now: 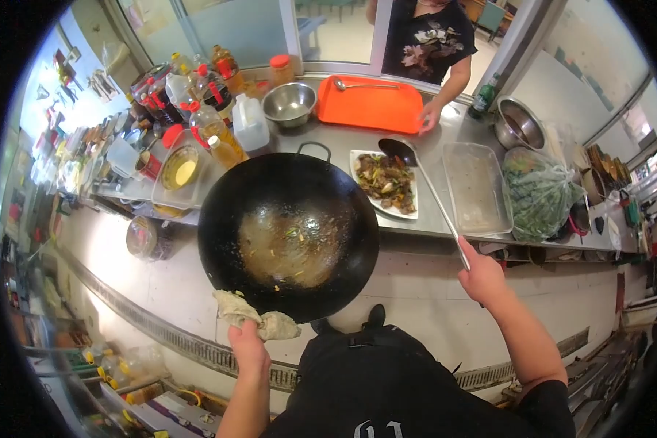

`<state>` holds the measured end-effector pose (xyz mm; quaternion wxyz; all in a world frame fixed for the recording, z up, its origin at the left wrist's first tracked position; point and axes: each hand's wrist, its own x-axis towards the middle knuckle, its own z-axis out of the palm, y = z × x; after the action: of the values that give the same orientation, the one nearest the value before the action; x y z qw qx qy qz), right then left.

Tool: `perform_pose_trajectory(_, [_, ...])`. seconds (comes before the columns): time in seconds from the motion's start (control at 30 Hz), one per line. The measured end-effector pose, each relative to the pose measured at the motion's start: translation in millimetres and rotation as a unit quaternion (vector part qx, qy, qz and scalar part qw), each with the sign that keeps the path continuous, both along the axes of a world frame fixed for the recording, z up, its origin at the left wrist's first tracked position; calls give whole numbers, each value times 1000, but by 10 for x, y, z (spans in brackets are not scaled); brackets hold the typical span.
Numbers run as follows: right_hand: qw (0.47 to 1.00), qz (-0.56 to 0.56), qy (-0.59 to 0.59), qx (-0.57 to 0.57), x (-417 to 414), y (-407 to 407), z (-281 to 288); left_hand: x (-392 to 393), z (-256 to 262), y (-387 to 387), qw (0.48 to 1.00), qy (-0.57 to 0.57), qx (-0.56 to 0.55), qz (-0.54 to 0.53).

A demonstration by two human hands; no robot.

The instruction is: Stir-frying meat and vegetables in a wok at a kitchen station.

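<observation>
My left hand grips the near edge of a large black wok through a folded cloth. An oily film and a few food scraps coat the inside of the wok. In my right hand is the long metal handle of a cooking ladle, whose dark bowl is over the upper right corner of a white square plate. Stir-fried food with green pieces is heaped on that plate, just right of the wok.
On the steel counter are an orange tray with a spoon, a steel bowl, oil bottles, a clear plastic container and a bag of leafy greens. Across it, a person's hand touches the tray. A floor drain runs behind me.
</observation>
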<state>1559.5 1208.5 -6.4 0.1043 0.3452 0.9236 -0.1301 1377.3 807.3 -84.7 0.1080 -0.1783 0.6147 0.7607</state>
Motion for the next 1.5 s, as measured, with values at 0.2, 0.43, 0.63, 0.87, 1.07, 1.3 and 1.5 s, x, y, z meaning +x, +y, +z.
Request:
perform_pose_trajectory(0.2, [1000, -2, -6, 28, 86, -9, -1, -12, -1, 8, 1000, 6, 4, -5])
perform_pose_trajectory(0.43, [999, -26, -33, 25, 221, 16, 109, -21, -53, -15, 1000, 24, 0, -4])
perform_pose_trajectory(0.63, [998, -49, 16, -30, 295, 37, 213, -14, -48, -13, 1000, 29, 6, -10])
perform_pose_trajectory(0.87, [964, -122, 163, -170, 339, -29, 147, -9, 3, 16, 1000, 13, 6, -2])
perform_pose_trajectory(1.07, [935, -189, 131, -271, 337, -88, 253, 21, 97, 62, 1000, -3, 1, 15])
perform_pose_trajectory(1.3, [921, -194, 191, -277, 474, -127, 263, 30, 71, 62, 1000, 11, 8, 19])
perform_pose_trajectory(1.5, [878, -219, 186, -383, 439, -156, 106, 29, 105, 78, 1000, -7, 1, 4])
